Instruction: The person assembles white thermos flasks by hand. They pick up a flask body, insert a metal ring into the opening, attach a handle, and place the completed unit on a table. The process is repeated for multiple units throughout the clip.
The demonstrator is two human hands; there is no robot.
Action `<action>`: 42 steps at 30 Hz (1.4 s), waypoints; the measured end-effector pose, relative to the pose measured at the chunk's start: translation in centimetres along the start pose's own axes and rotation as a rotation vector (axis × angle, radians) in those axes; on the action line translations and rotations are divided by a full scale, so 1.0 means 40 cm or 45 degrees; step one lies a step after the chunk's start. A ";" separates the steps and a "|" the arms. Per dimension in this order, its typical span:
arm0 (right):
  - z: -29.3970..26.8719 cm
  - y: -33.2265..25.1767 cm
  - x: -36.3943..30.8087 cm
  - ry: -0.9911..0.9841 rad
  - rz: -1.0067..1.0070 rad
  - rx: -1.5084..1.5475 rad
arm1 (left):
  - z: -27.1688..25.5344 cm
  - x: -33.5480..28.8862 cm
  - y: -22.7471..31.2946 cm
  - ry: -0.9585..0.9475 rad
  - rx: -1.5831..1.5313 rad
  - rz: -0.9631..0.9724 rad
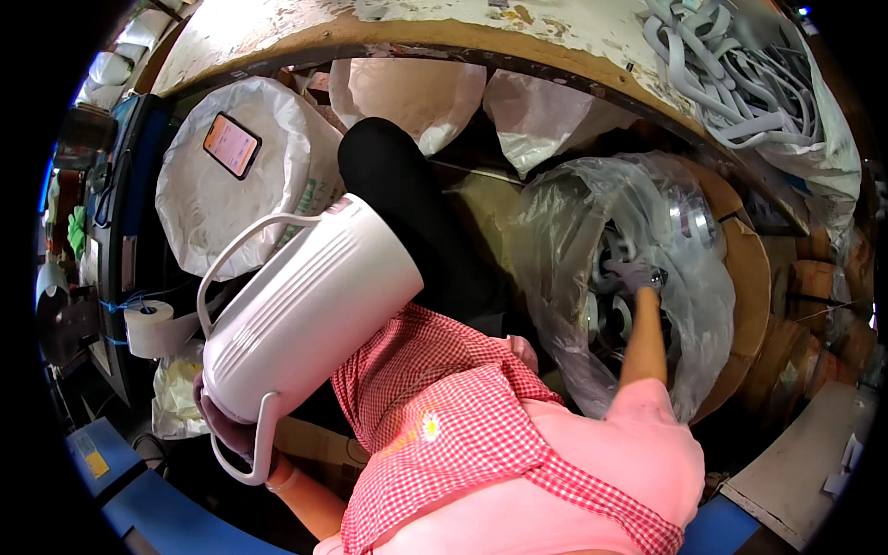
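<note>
- Two gloved hands: the left hand [222,421] is curled around the lower end of the body, gripping it; the right hand [634,275] is down in the bag with fingers partly bent, and I cannot tell whether it grips anything.
- One white, ribbed plastic cylindrical body [319,305] with two curved white handles, tilted across the person's lap.
- One clear plastic bag [564,245] inside one brown cardboard box [747,268], holding several dark and shiny rounded parts [610,319], too overlapped to count.
- Three white sacks, at left [176,199], centre [407,97] and right [536,111], by the worn, pale surface [370,30].
- One dark-edged phone [231,146], screen lit, on the left sack.
- One white roll [148,330], left of the body.
- Many grey curved strips [708,69], heaped uncounted on the surface.
</note>
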State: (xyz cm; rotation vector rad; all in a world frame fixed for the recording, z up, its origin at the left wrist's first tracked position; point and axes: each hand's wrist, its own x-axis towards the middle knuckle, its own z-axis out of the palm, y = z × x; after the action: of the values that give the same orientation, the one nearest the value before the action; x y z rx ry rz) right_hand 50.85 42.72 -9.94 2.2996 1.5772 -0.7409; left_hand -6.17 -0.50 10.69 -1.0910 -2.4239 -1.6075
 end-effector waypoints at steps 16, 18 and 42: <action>-0.235 -0.691 -0.669 0.293 -2.134 1.110 | 0.051 -0.019 -0.061 -0.083 -0.229 -0.202; -0.222 -0.693 -0.685 0.541 -2.342 0.998 | 0.031 -0.025 -0.070 -0.129 -0.230 -0.266; -0.345 -0.770 -0.720 -0.360 -1.784 1.313 | 0.108 0.052 0.028 0.434 -0.117 0.544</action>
State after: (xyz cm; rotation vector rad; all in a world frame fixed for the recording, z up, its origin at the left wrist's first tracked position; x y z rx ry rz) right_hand 17.94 38.20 19.49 0.8206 2.9181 -2.4345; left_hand -5.67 4.38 10.37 -1.1380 -1.7771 -1.6094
